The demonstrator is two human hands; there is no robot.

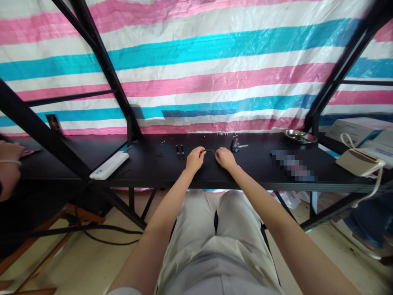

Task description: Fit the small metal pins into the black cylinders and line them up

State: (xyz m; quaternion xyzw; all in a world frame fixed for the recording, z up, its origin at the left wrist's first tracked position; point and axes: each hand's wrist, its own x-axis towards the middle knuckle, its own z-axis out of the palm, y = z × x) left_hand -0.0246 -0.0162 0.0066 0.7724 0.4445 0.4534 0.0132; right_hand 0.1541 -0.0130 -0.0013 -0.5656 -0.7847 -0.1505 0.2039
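Both my hands rest on a black table in front of me. My left hand is curled, its fingertips pinching one end of a small dark part. My right hand is curled too, with its fingertips at the other end of the same part. Just left of my hands lie two small black pieces. A cluster of small grey metal parts sits right of my hands, with a row of tiny pins behind it.
A white power bank lies at the table's left. A metal dish stands at back right. White boxes and a corded device lie at far right. Another person's hand shows at the left edge. Black frame bars cross in front of a striped tarp.
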